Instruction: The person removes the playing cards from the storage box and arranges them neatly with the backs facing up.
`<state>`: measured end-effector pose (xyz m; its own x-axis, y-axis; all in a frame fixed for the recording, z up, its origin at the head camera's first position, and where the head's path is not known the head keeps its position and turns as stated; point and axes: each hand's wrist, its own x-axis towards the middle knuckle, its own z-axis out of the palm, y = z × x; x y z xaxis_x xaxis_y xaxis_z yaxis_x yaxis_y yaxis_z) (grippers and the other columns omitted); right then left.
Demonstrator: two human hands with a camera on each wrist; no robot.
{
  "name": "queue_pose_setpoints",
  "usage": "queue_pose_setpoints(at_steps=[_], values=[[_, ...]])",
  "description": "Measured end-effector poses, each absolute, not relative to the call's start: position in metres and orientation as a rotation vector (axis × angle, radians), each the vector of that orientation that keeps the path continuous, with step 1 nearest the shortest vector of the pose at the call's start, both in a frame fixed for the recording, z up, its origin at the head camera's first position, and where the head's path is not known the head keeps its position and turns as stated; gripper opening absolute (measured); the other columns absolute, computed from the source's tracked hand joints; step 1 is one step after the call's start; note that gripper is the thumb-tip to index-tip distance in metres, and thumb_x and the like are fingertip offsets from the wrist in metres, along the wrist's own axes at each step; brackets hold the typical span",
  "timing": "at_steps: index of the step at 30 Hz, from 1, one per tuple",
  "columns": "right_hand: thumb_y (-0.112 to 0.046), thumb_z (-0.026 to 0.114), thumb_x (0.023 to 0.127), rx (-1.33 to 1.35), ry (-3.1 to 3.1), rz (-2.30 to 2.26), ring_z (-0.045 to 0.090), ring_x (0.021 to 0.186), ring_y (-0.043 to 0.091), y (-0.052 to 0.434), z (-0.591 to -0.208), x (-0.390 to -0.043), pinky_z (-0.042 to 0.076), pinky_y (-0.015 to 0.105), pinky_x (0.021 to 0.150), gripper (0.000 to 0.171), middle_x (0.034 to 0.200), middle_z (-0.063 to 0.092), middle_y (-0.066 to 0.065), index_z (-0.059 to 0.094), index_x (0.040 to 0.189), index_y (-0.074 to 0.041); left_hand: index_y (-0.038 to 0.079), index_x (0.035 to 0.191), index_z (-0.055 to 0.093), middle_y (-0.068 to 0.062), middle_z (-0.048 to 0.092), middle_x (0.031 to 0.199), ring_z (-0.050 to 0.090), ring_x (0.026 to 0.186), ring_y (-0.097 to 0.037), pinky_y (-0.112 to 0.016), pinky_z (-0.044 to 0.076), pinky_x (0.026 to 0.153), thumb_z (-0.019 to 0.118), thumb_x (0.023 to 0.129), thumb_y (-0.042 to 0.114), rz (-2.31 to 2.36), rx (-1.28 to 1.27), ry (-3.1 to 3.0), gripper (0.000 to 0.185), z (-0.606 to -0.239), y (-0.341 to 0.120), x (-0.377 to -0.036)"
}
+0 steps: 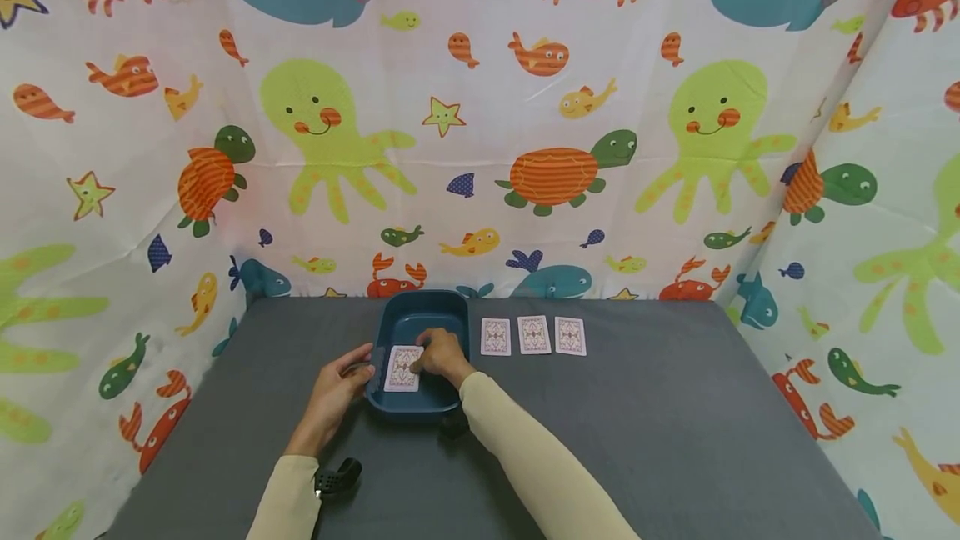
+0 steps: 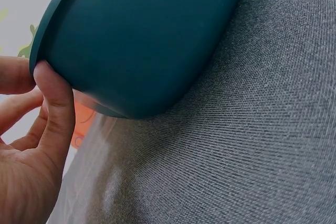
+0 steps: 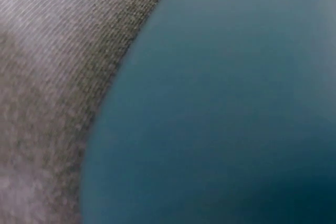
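A dark teal tray (image 1: 422, 307) stands on the grey cloth table near its far edge. My left hand (image 1: 341, 382) grips the tray's left rim; the left wrist view shows the thumb (image 2: 52, 103) pressed on the tray's outer wall (image 2: 142, 40). My right hand (image 1: 442, 357) reaches into the tray, its curled fingers pinching the right edge of a face-down playing card (image 1: 401, 371) with a patterned back. The right wrist view shows only the blurred tray wall (image 3: 226, 114) and the grey cloth (image 3: 52, 77), with no hand in it.
Three face-down cards (image 1: 534, 334) lie in a row on the table (image 1: 675, 423), just right of the tray. Curtains printed with sea animals (image 1: 480, 123) close off the back and both sides. A black wrist camera (image 1: 339, 476) sits on my left forearm.
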<state>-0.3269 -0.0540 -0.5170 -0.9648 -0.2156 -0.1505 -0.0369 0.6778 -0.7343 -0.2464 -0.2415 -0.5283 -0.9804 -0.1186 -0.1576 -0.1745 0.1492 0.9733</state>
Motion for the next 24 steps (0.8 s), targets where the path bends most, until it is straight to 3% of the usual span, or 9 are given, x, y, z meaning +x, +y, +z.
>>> queue_pose_setpoints(at_steps=[10, 16, 24], values=[[-0.01, 0.08, 0.08, -0.299, 2.623, -1.345, 0.057, 0.08, 0.018, -0.055, -0.5137, -0.3297, 0.051, 0.03, 0.07, 0.03, 0.089, 0.062, 0.005, 0.064, 0.106, -0.012, 0.015, 0.144, 0.05, -0.013, 0.048, 0.142, 0.056, 0.111, -0.024, -0.027, 0.052, 0.077, 0.059, 0.097, 0.014, 2.002, -0.295, 2.353, 0.048, -0.5282, -0.243, -0.2483], [-0.011, 0.073, 0.088, -0.259, 2.579, -1.438, 0.058, 0.071, 0.015, -0.0545, -0.5128, -0.3289, 0.05, 0.026, 0.063, 0.022, 0.082, 0.06, 0.003, 0.066, 0.108, -0.013, 0.016, 0.143, 0.051, -0.013, 0.049, 0.141, 0.055, 0.113, -0.026, -0.027, 0.053, 0.079, 0.059, 0.097, 0.014, 1.999, -0.307, 2.349, 0.047, -0.529, -0.2429, -0.2481], [-0.009, 0.07, 0.089, -0.236, 2.575, -1.626, 0.056, 0.062, 0.011, -0.0539, -0.5127, -0.331, 0.047, 0.023, 0.054, 0.02, 0.079, 0.062, 0.003, 0.069, 0.108, -0.011, 0.016, 0.144, 0.049, -0.013, 0.049, 0.139, 0.055, 0.112, -0.024, -0.028, 0.05, 0.079, 0.059, 0.097, 0.014, 1.984, -0.292, 2.367, 0.048, -0.5268, -0.2411, -0.245]])
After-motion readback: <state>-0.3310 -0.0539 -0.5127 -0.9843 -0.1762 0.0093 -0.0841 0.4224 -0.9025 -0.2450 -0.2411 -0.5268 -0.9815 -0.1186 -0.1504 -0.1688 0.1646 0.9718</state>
